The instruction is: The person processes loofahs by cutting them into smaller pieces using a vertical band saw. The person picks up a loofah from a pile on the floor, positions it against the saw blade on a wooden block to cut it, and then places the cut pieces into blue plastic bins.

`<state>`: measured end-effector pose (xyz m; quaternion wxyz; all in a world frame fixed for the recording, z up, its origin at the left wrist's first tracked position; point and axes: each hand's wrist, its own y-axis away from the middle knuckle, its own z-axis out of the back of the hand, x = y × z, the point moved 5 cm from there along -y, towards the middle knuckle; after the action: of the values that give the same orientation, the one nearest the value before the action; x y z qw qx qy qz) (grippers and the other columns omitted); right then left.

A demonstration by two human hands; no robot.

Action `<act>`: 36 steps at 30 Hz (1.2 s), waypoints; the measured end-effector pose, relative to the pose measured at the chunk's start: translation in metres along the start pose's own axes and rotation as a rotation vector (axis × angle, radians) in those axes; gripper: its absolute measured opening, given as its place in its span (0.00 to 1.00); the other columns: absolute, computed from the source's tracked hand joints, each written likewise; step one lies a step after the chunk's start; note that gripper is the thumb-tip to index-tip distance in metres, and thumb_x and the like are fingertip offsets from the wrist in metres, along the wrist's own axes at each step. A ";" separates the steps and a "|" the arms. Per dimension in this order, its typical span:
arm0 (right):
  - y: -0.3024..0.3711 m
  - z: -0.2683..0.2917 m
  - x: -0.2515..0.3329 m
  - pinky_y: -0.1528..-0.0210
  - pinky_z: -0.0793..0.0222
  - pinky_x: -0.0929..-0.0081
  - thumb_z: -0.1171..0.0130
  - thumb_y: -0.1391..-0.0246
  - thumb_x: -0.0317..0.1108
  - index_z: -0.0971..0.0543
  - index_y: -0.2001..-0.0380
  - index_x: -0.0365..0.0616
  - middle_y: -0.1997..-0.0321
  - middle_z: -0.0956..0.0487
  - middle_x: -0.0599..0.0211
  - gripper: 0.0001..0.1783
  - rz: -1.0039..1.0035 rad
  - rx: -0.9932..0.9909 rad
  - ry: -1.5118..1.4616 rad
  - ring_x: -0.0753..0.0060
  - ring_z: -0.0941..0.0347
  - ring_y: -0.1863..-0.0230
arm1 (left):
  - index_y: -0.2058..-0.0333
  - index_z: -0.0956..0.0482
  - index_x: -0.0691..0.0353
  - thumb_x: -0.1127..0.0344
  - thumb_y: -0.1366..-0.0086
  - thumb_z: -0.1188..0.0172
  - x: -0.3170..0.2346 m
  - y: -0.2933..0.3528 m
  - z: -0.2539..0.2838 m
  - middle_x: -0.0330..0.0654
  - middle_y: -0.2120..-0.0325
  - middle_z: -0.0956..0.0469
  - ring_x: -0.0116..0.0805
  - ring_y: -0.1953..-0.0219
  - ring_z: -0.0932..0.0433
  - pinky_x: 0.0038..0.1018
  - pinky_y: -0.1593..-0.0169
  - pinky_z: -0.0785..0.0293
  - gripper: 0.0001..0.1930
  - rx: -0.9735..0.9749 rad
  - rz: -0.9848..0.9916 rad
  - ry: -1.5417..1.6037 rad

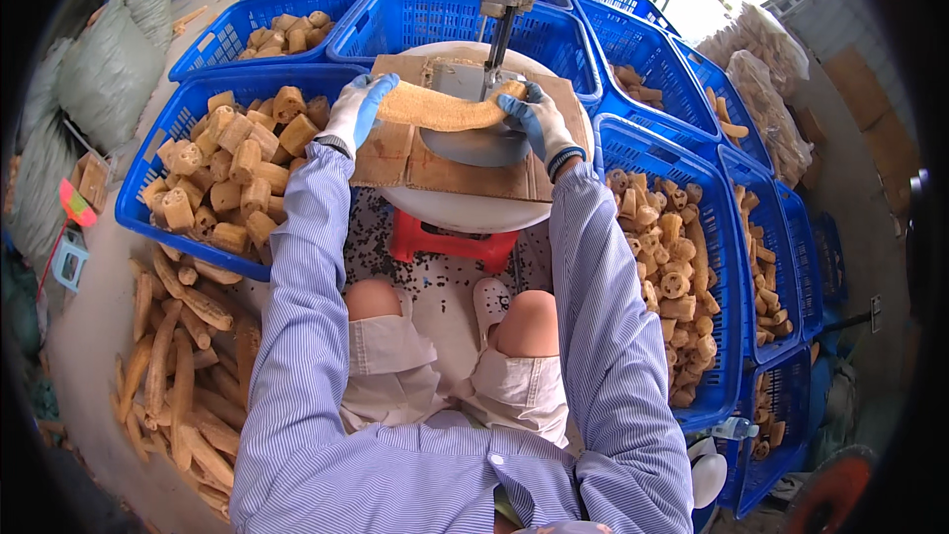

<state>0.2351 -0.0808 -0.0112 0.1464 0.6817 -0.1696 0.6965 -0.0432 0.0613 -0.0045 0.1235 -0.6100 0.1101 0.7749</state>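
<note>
Both my gloved hands hold one long, curved dried loofah (435, 108) level over the work table, crosswise in front of the saw. My left hand (356, 111) is closed around its left end, and my right hand (543, 123) grips the right end close to the blade guide. The upright band saw (504, 25) comes down from above behind the loofah; whether its blade touches the loofah I cannot tell. Beneath lie a grey metal plate (484, 149) and a sheet of brown cardboard (381, 160) covering the round white table top.
Cut loofah pieces (237, 153) fill a blue basket (148, 206) at left. Whole loofahs (173, 376) are heaped on the floor below it. Another blue basket (727, 336) with short pieces stands at right. More blue baskets surround the saw. A red base (455, 243) supports the table.
</note>
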 end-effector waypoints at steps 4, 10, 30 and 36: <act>-0.004 -0.001 0.000 0.63 0.27 0.79 0.33 0.43 0.41 0.24 0.48 0.41 0.62 0.20 0.68 0.23 -0.077 -0.043 0.005 0.78 0.26 0.68 | 0.48 0.22 0.53 0.41 0.37 0.39 -0.001 -0.004 -0.010 0.38 0.49 0.24 0.32 0.48 0.26 0.33 0.50 0.27 0.27 0.074 0.184 0.048; -0.013 0.003 -0.007 0.60 0.24 0.74 0.29 0.47 0.45 0.24 0.51 0.39 0.63 0.19 0.62 0.27 -0.149 -0.044 0.068 0.73 0.22 0.66 | 0.48 0.21 0.51 0.42 0.37 0.40 0.018 -0.027 -0.008 0.38 0.50 0.24 0.31 0.48 0.25 0.31 0.47 0.25 0.26 0.075 0.273 0.083; -0.012 -0.002 -0.025 0.43 0.25 0.66 0.20 0.61 0.36 0.30 0.37 0.49 0.43 0.25 0.54 0.46 0.253 -0.123 0.491 0.58 0.25 0.43 | 0.49 0.20 0.62 0.47 0.38 0.37 0.024 -0.040 -0.006 0.45 0.52 0.20 0.35 0.50 0.21 0.29 0.46 0.25 0.27 -0.138 0.216 0.029; -0.011 0.003 -0.006 0.49 0.21 0.64 0.21 0.58 0.39 0.31 0.37 0.45 0.46 0.24 0.52 0.45 0.072 -0.254 0.615 0.56 0.21 0.49 | 0.47 0.20 0.63 0.43 0.38 0.40 0.006 -0.025 -0.005 0.48 0.48 0.21 0.38 0.47 0.21 0.31 0.47 0.24 0.30 -0.174 0.229 -0.183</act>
<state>0.2430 -0.0720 -0.0168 0.2501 0.4095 -0.2268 0.8475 -0.0316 0.0831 -0.0118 -0.0094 -0.5286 0.0998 0.8429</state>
